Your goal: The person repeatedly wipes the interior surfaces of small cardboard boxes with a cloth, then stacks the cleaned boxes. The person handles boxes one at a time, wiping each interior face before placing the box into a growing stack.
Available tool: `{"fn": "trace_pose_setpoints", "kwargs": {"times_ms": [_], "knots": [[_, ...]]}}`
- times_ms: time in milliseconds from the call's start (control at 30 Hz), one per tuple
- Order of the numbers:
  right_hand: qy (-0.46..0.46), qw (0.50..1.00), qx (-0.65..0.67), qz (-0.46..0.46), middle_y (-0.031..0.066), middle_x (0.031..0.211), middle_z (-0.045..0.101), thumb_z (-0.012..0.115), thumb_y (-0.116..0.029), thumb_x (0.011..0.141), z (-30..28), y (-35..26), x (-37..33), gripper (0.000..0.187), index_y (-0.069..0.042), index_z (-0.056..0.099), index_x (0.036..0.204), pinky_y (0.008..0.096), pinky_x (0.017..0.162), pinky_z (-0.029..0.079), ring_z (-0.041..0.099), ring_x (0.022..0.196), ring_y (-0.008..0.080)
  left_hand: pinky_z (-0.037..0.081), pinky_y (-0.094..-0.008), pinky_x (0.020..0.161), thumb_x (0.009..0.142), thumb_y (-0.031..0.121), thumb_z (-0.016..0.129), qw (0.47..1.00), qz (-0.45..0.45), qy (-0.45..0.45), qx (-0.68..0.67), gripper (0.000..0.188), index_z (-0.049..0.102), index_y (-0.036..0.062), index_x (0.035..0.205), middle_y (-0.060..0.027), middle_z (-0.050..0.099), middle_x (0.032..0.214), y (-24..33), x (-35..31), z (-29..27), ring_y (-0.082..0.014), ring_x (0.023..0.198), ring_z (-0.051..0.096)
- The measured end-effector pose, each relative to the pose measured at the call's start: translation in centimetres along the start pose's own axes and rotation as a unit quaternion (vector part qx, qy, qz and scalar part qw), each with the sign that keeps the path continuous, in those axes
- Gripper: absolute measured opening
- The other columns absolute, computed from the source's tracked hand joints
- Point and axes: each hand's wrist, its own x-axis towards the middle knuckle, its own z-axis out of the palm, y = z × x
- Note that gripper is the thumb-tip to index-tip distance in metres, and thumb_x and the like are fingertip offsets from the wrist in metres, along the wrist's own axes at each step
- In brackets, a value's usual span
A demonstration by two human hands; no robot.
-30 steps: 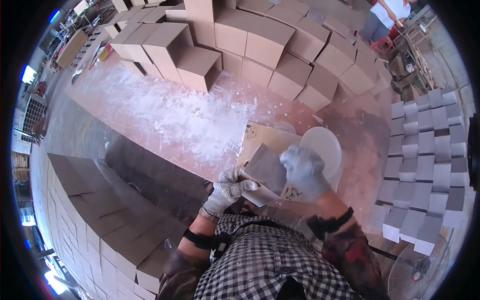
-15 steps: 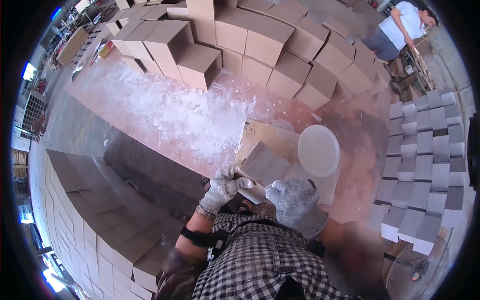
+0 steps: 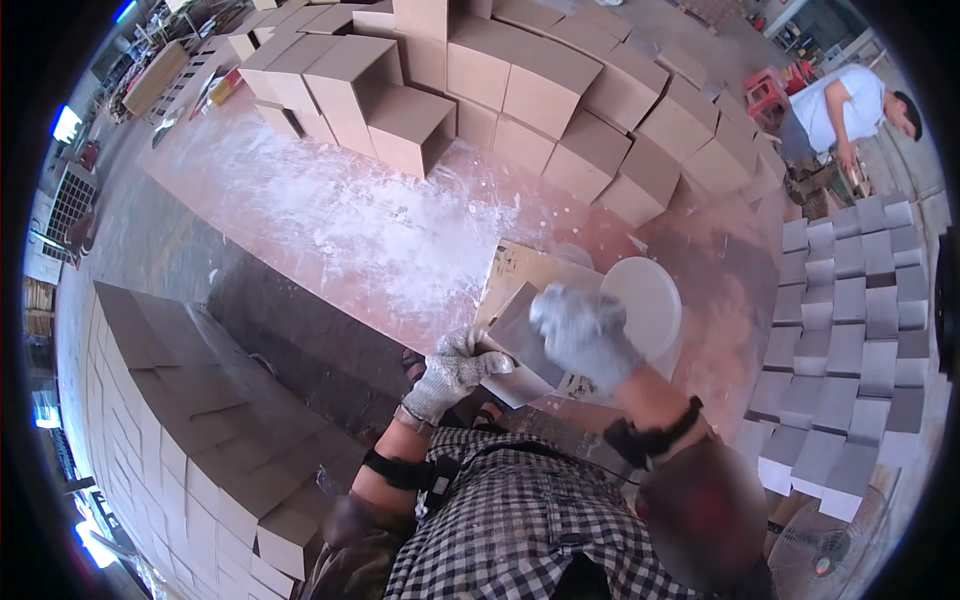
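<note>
My left hand (image 3: 455, 372), in a pale knitted glove, grips the near left edge of a grey box (image 3: 520, 338). The box sits tilted at the near edge of a tan board (image 3: 515, 262), its pale side toward me. Over the right part of the box top is my right hand (image 3: 585, 332), gloved too and slightly blurred. Its fingers are curled in, and whatever they hold is hidden. A white round tub or lid (image 3: 650, 305) lies just beyond the right hand, partly behind it.
A reddish table (image 3: 390, 215) smeared with white powder carries rows of brown cardboard boxes (image 3: 550, 80) at the back. Stacked grey boxes (image 3: 850, 310) stand right, more boxes (image 3: 190, 430) left. A fan (image 3: 820, 545) is at lower right. Another person (image 3: 840, 105) bends at the far right.
My right hand has moved up and away from me, from the box's near edge onto its top. My left hand keeps its grip. The other person leans lower.
</note>
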Motion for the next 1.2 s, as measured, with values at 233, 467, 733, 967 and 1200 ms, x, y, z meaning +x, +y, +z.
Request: {"fn": "trace_pose_setpoints", "kwargs": {"times_ms": [233,467,733,967,1200], "knots": [[-0.023,0.992,0.002,-0.122,0.0067,0.073,0.054,0.057,-0.010,0.069,-4.3,-6.2,0.3,0.015,-0.013,0.060,0.083,0.0395,0.055,0.047,0.057,0.063,0.0245,0.046,-0.0250,0.071,0.077,0.012,0.076,1.000,-0.004,0.008,0.002,0.018,0.064,0.0018,0.086,-0.0028,0.066,0.079,-0.8,-0.3,-1.3,-0.0091,0.078,0.058],[-0.137,0.986,-0.042,0.088,0.0043,0.093,0.058,0.057,-0.012,0.067,1.0,2.4,2.3,0.016,-0.014,0.063,0.082,0.0422,0.062,0.046,0.059,0.077,0.0226,0.047,-0.0248,0.072,0.077,0.018,0.078,0.999,0.015,-0.006,0.048,0.026,0.063,0.0024,0.091,-0.0030,0.067,0.080,-1.4,0.1,-1.1,-0.0088,0.079,0.060],[0.027,0.997,-0.018,-0.076,0.0090,0.080,0.054,0.058,-0.022,0.071,-3.0,-5.6,1.3,0.014,-0.011,0.060,0.079,0.0393,0.063,0.041,0.054,0.076,0.0261,0.047,-0.0250,0.071,0.075,0.009,0.078,0.997,0.006,0.050,0.065,0.020,0.066,0.0007,0.089,-0.0033,0.066,0.077,-3.8,-1.2,-2.2,-0.0088,0.076,0.058],[-0.028,0.980,-0.193,-0.050,0.0020,0.076,0.054,0.061,-0.022,0.069,1.9,-0.6,2.7,0.010,-0.014,0.062,0.075,0.0389,0.068,0.044,0.056,0.073,0.0223,0.048,-0.0246,0.073,0.079,0.008,0.075,0.995,-0.006,-0.014,0.101,0.013,0.067,0.0005,0.087,-0.0053,0.067,0.088,-0.5,-0.7,-1.5,-0.0090,0.080,0.060],[0.014,0.985,-0.165,-0.037,0.0063,0.079,0.058,0.062,-0.018,0.069,1.3,-1.4,2.9,0.009,-0.013,0.062,0.076,0.0411,0.062,0.048,0.058,0.073,0.0260,0.048,-0.0256,0.074,0.080,0.011,0.075,1.000,0.007,-0.019,-0.017,0.018,0.065,0.0029,0.092,-0.0029,0.067,0.089,-0.7,-0.9,-1.1,-0.0094,0.079,0.060]]}}
